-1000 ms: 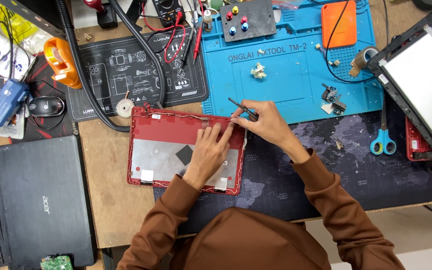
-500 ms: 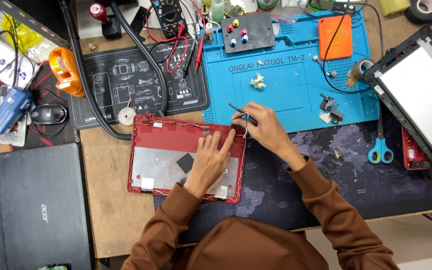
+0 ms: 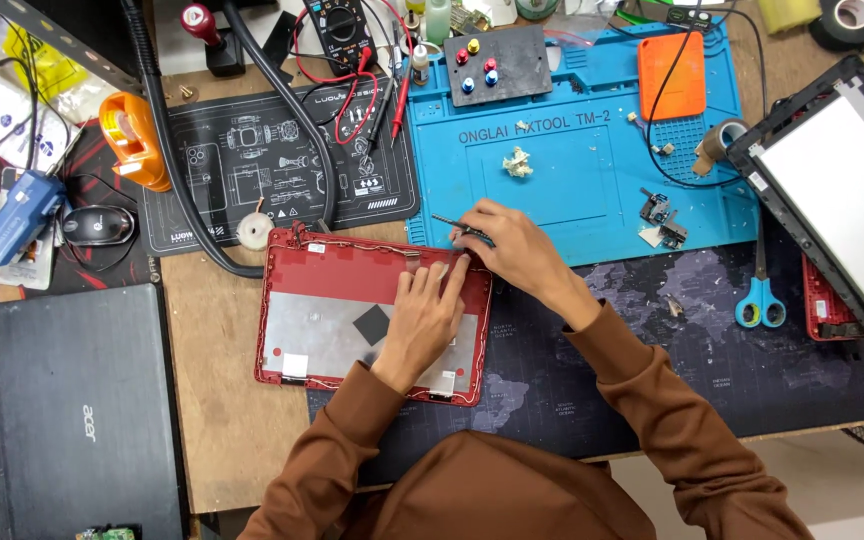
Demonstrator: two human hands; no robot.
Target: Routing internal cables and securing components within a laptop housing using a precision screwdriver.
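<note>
While the wooden workbench (image 3: 214,420) carries everything else, its biggest items are a closed black laptop (image 3: 77,400) at the lower left, a dark desk mat (image 3: 712,360) printed with a world map under the person's right arm, and a blue silicone repair mat (image 3: 572,170) above it. At the far right a bare display panel in a black frame (image 3: 842,200) lies tilted, and a black printed work mat (image 3: 272,160) sits left of the blue one, crossed by a thick black hose (image 3: 167,150). Just below these mats, between laptop and desk mat, lies the red laptop lid shell (image 3: 342,300), inner side up, with a silver foil sheet (image 3: 327,345) across its lower half. Near the shell's right end, the left hand (image 3: 427,315) rests flat on it, fingers close together and pointing toward the upper edge. Beside it, the right hand (image 3: 507,245) hovers at the shell's upper right corner, its fingers pinched around a thin dark screwdriver (image 3: 457,226) whose shaft points left. Smaller things lie round about: an orange tape dispenser (image 3: 137,140) and a black mouse (image 3: 97,225) on the left, blue-handled scissors (image 3: 760,300) on the right, and a small crumpled wad (image 3: 518,161) on the blue mat.
</note>
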